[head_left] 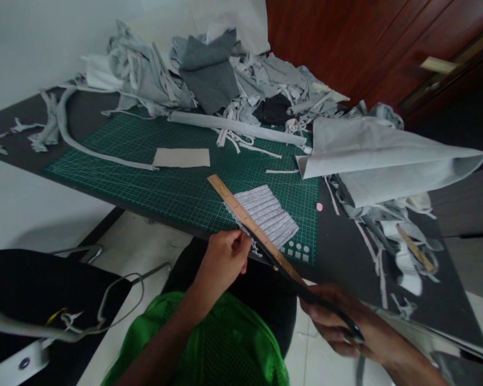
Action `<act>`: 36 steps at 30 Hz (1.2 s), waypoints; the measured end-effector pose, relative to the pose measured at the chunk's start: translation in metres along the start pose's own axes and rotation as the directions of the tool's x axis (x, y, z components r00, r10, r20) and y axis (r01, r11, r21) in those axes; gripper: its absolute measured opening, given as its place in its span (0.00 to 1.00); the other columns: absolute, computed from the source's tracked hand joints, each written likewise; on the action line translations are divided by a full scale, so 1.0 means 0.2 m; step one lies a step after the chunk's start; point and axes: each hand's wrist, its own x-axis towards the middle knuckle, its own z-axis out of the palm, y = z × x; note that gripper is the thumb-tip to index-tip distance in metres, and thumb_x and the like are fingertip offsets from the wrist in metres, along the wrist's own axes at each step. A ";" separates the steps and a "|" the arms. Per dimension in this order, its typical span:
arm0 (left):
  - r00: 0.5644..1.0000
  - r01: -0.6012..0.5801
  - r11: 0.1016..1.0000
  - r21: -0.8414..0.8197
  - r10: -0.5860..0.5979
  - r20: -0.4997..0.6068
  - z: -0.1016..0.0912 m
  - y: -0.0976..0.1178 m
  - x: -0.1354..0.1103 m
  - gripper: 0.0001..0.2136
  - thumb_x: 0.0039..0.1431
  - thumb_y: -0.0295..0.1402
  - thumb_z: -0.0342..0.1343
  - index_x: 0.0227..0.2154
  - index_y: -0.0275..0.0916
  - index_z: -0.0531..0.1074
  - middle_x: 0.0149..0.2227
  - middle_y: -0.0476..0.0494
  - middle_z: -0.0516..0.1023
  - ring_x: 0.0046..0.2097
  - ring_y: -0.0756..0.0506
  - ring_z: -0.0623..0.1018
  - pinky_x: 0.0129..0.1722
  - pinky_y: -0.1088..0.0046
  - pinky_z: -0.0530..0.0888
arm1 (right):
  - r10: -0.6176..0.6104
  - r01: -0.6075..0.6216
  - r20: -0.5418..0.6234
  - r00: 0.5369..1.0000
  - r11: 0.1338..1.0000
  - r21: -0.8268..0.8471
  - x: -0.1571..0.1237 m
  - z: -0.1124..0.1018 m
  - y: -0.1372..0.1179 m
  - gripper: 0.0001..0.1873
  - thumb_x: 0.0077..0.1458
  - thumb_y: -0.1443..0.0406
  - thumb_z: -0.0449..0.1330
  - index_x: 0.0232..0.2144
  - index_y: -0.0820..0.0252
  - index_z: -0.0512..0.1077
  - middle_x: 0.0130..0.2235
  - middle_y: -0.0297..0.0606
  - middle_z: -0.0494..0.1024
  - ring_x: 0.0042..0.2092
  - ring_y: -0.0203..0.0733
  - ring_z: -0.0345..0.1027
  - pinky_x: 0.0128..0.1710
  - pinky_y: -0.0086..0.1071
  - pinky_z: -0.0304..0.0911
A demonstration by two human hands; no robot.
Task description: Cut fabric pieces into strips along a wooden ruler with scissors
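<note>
Closest in, a green mesh garment [209, 343] covers the person's front, and the hands are well apart, one on each side of the work. The left hand [221, 262] is curled down on the lower part of a wooden ruler [253, 228], pinning it against a piece of striped grey fabric [263, 214]. The right hand [338, 321] is closed around the grips of black-handled scissors [306, 295], whose dark blades reach up along the ruler's lower edge toward the fabric. The ruler lies diagonally across the fabric, which sits near the front edge of a green cutting mat [177, 198] on the dark table [386, 284]. A small pink eraser [319, 206] lies just right of the mat. Farther up the mat are a beige fabric rectangle [181, 157] and a long grey strip [237, 128], and a large folded grey cloth [386, 161] overhangs the mat's right side. Beyond them rises a heap of grey fabric offcuts [241, 75], with a reddish wooden door [346, 43] at the far right
</note>
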 end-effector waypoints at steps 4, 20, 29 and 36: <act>1.000 -0.005 1.000 0.010 0.005 -0.007 0.00 -0.01 0.00 0.22 0.67 0.37 0.47 0.16 0.41 0.63 0.11 0.54 0.67 0.15 0.53 0.68 0.20 0.78 0.64 | 0.013 -0.013 -0.023 1.000 1.000 0.003 0.00 0.01 -0.01 0.34 0.41 0.45 0.77 0.34 0.56 0.64 0.18 0.16 0.52 0.19 0.24 0.38 0.13 0.17 0.45; 1.000 -0.007 1.000 0.002 0.007 0.007 -0.01 -0.02 0.00 0.21 0.66 0.37 0.48 0.16 0.41 0.63 0.12 0.54 0.67 0.16 0.53 0.68 0.23 0.76 0.64 | -0.019 0.019 0.135 0.991 1.000 -0.003 0.06 0.09 -0.05 0.33 0.44 0.44 0.76 0.27 0.56 0.59 0.17 0.16 0.54 0.16 0.22 0.39 0.12 0.17 0.49; 1.000 -0.003 1.000 0.008 0.003 0.018 -0.01 -0.01 0.00 0.21 0.66 0.35 0.48 0.15 0.42 0.63 0.12 0.53 0.67 0.17 0.52 0.69 0.25 0.76 0.66 | -0.048 0.050 0.134 0.990 0.999 -0.008 0.09 0.11 -0.07 0.33 0.46 0.44 0.75 0.27 0.56 0.59 0.17 0.16 0.54 0.16 0.22 0.41 0.12 0.18 0.49; 1.000 -0.027 1.000 0.014 0.026 0.009 -0.01 -0.01 0.00 0.20 0.65 0.35 0.48 0.16 0.41 0.64 0.12 0.53 0.68 0.17 0.52 0.70 0.25 0.76 0.66 | -0.045 0.045 0.126 0.991 0.999 -0.004 0.09 0.12 -0.10 0.32 0.46 0.45 0.76 0.28 0.56 0.60 0.18 0.15 0.52 0.18 0.23 0.38 0.12 0.17 0.47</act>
